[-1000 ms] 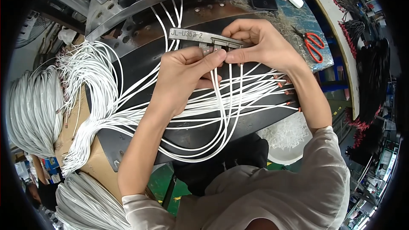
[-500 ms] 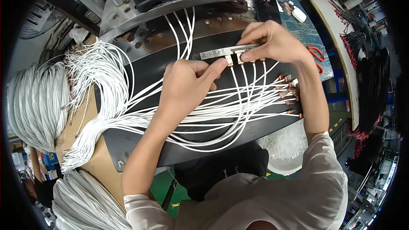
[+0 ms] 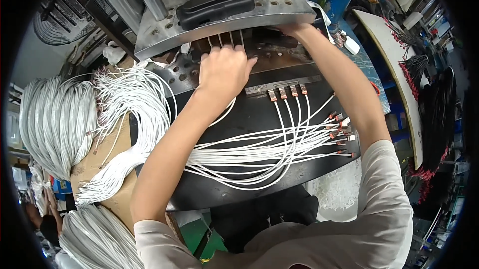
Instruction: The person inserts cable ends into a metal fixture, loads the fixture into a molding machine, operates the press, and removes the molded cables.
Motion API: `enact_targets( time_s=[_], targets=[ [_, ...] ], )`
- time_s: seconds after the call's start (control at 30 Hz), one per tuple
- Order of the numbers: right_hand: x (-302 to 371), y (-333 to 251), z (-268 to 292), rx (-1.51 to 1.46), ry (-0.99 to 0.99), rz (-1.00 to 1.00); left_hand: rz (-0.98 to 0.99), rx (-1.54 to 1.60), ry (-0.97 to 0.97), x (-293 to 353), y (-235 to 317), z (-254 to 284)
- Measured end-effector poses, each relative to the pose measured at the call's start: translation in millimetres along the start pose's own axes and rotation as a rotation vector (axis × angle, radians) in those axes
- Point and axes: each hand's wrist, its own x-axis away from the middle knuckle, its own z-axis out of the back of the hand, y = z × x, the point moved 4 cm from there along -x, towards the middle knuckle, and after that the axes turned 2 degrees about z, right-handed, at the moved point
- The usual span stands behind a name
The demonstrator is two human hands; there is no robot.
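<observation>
My left hand (image 3: 224, 72) is at the front of the press, its fingers curled over several white cables (image 3: 241, 37) that run in under the metal plate. Its thumb points out to the right. My right hand (image 3: 295, 28) reaches beneath the right end of the metal plate (image 3: 224, 25); its fingers are hidden there. Below the hands, a metal strip (image 3: 257, 89) lies on the black work surface (image 3: 234, 124), untouched. Several USB-type connectors (image 3: 283, 93) on white cables are seated along its edge.
A bundle of white cables (image 3: 244, 148) stretches across the surface, with loose connectors (image 3: 344, 123) at the right. Grey cable coils (image 3: 57, 124) stand at the left. A black handle (image 3: 214, 7) sits on the press plate. A white tub (image 3: 339, 194) of clippings is at lower right.
Both hands have left the metal strip, which now lies on the black surface. My left hand has moved up to the cables at the press, my right hand up under the plate.
</observation>
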Motion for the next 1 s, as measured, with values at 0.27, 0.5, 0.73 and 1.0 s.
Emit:
enact_targets(
  time_s=[0.27,0.5,0.73,1.0],
  targets=[
    [-7,-61,-20,0.678,0.051,0.238,0.119,0.296,0.073,5,-16,21],
    [81,-104,45,0.484,-0.01,-0.027,-0.312,0.414,0.167,130,19,130],
    [113,-108,46,0.753,-0.057,0.19,0.656,-0.078,0.27,169,-210,158],
    [106,-155,83,0.263,-0.633,-0.149,0.001,0.304,-0.015,99,26,88]
  ],
)
